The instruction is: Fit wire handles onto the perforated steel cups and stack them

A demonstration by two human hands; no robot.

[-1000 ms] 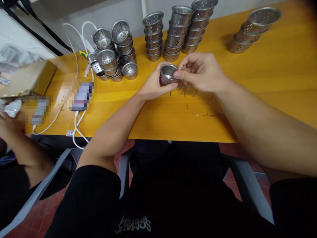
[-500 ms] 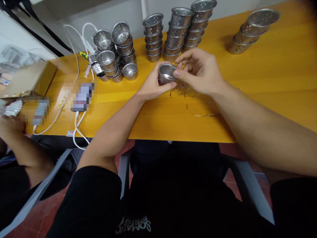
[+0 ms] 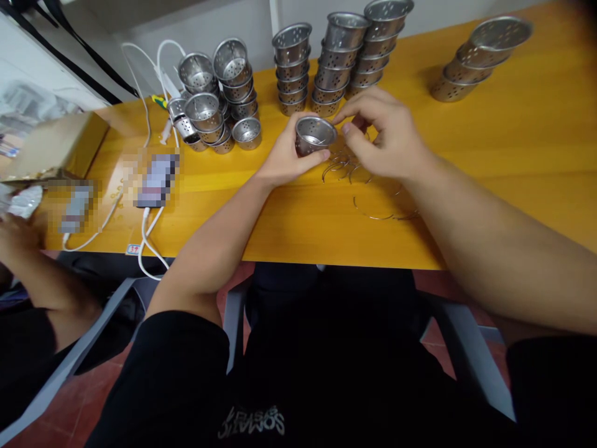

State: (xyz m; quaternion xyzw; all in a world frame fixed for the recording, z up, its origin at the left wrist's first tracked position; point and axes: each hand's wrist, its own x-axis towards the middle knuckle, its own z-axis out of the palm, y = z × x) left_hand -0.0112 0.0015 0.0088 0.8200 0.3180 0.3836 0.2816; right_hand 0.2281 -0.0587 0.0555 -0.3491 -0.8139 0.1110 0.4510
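Observation:
My left hand [image 3: 286, 154] is closed around a small perforated metal cup [image 3: 315, 132], its rim facing up and the thumb along its near side. Just right of the cup hovers my right hand [image 3: 380, 134], its thumb and index finger slightly apart with nothing visible between them. The other fingers of that hand are curled and partly hidden. Several thin curved metal wires [image 3: 342, 163] lie on the table beneath and beside my right hand. Another curved wire [image 3: 373, 216] rests nearer the table's front edge, partly covered by my right forearm.
Stacks of perforated metal cups [image 3: 293, 65] stand along the back, with a leaning stack [image 3: 459, 71] at the right and a cluster [image 3: 205, 115] at the left. Two phones with white cables, one a near phone [image 3: 157, 180], lie left. A cardboard box [image 3: 56, 146] and another person's hand [image 3: 21, 236] are far left.
My right hand has drawn back slightly from the cup's rim and its thumb and index finger have parted. My left hand still holds the cup, almost in the same spot.

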